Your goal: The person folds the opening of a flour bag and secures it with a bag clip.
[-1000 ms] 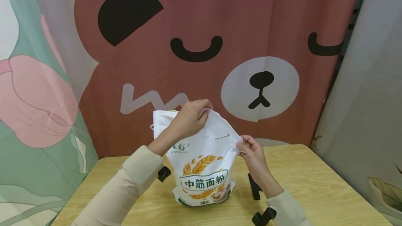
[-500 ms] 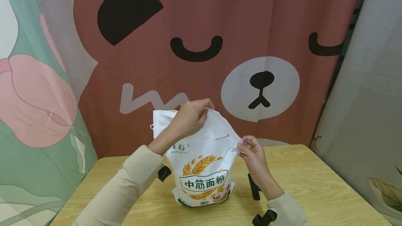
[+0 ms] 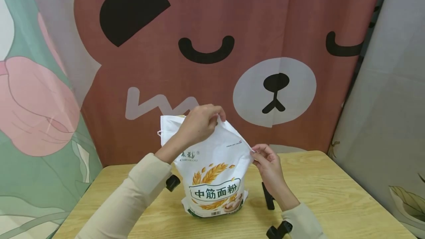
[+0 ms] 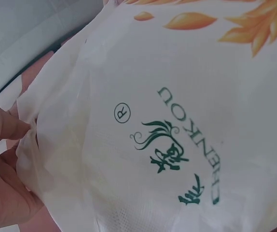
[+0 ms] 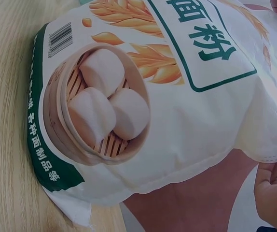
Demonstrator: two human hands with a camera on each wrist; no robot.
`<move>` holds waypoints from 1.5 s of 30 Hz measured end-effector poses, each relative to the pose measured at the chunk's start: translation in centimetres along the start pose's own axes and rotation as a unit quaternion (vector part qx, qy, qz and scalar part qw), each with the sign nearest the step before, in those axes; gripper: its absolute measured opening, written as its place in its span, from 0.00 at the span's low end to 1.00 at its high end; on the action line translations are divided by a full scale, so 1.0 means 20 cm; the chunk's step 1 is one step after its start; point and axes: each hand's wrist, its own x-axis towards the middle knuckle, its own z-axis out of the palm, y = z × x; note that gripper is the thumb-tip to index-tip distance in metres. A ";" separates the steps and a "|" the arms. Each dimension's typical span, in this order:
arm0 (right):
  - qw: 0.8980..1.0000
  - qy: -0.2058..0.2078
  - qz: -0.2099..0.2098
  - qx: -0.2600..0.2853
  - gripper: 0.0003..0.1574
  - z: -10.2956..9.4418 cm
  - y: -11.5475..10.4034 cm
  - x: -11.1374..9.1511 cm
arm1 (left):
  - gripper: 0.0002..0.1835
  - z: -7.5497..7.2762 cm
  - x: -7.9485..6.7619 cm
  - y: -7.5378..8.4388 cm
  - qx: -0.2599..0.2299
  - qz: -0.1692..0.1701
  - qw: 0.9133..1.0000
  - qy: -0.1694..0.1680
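Head view: one flour bag stands on the table, the left hand pinching its top edge, the right hand its right corner; both grips scarcely differ from a second ago, suggesting steady holding. Left wrist: thumb and finger squeeze cloth. Right wrist: three printed buns.

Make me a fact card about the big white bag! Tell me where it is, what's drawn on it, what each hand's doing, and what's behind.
bag: white bag, standing on the wooden table
drawings: golden wheat, buns in a round steamer
left hand: pinches the top edge
right hand: pinches the upper right corner
behind: bear curtain
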 end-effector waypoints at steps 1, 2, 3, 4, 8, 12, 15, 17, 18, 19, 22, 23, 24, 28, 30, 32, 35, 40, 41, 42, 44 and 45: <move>1.000 -0.001 -0.001 0.000 0.14 0.00 0.00 0.00 | 0.14 0.00 0.00 0.00 0.002 0.000 1.000 0.001; 1.000 -0.001 -0.002 0.001 0.14 0.00 0.00 0.00 | 0.15 0.00 0.00 0.00 0.002 0.001 1.000 0.003; 1.000 -0.001 -0.002 0.002 0.15 0.00 0.00 0.00 | 0.15 0.00 0.00 0.00 0.001 0.000 1.000 0.003; 1.000 0.003 -0.003 0.004 0.16 0.00 0.00 0.00 | 0.15 0.00 0.00 0.00 0.000 0.000 1.000 0.004; 1.000 0.008 -0.002 0.012 0.18 0.00 0.00 0.00 | 0.13 0.00 0.00 0.00 -0.007 -0.001 1.000 0.002; 1.000 0.000 -0.002 0.026 0.11 0.00 0.00 0.00 | 0.06 -0.01 0.00 0.00 -0.011 -0.003 1.000 -0.003; 0.999 -0.005 -0.001 0.036 0.07 0.00 -0.01 0.00 | 0.03 -0.01 0.00 0.01 0.001 -0.010 1.000 -0.010; 0.999 -0.006 -0.001 0.036 0.07 0.00 -0.01 0.01 | 0.03 -0.02 0.00 0.02 0.012 -0.021 1.000 -0.017; 0.999 -0.004 -0.001 0.033 0.09 0.01 -0.01 0.00 | 0.04 -0.02 0.00 0.03 0.018 -0.029 0.999 -0.023; 1.000 -0.001 0.000 0.030 0.11 0.01 -0.01 0.00 | 0.04 -0.02 0.00 0.03 0.023 -0.034 0.999 -0.030; 1.000 0.007 0.000 0.018 0.16 0.02 -0.02 0.01 | 0.05 -0.03 0.01 0.06 0.034 -0.046 0.997 -0.054; 1.000 0.008 0.001 0.013 0.17 0.02 -0.02 0.01 | 0.06 -0.03 0.02 0.06 0.041 -0.047 0.996 -0.063; 1.000 0.009 0.001 0.011 0.18 0.02 -0.03 0.01 | 0.07 -0.03 0.02 0.07 0.046 -0.047 0.995 -0.073; 1.000 0.009 -0.003 0.009 0.19 0.04 -0.04 0.03 | 0.10 -0.03 0.05 0.10 0.074 -0.041 0.990 -0.109; 1.000 0.009 -0.004 0.009 0.18 0.04 -0.05 0.04 | 0.10 -0.02 0.06 0.11 0.093 -0.029 0.988 -0.120; 1.000 0.003 -0.003 -0.001 0.16 0.04 -0.05 0.05 | 0.09 -0.02 0.07 0.12 0.109 -0.015 0.986 -0.125; 1.000 -0.001 -0.002 -0.025 0.15 0.04 -0.06 0.06 | 0.08 -0.01 0.08 0.12 0.130 -0.002 0.984 -0.126; 0.998 0.010 -0.008 -0.067 0.19 0.03 -0.05 0.07 | 0.07 -0.01 0.08 0.12 0.154 0.003 0.980 -0.127; 0.997 0.013 -0.009 -0.077 0.19 0.03 -0.05 0.07 | 0.07 -0.01 0.08 0.12 0.158 0.003 0.979 -0.127; 0.996 0.013 -0.010 -0.083 0.20 0.03 -0.05 0.07 | 0.06 -0.01 0.08 0.12 0.162 0.003 0.979 -0.126; 0.995 0.012 -0.013 -0.100 0.20 0.03 -0.05 0.08 | 0.05 -0.01 0.07 0.12 0.166 0.004 0.978 -0.125; 0.994 0.010 -0.014 -0.108 0.21 0.03 -0.05 0.08 | 0.05 -0.01 0.07 0.12 0.166 0.004 0.978 -0.125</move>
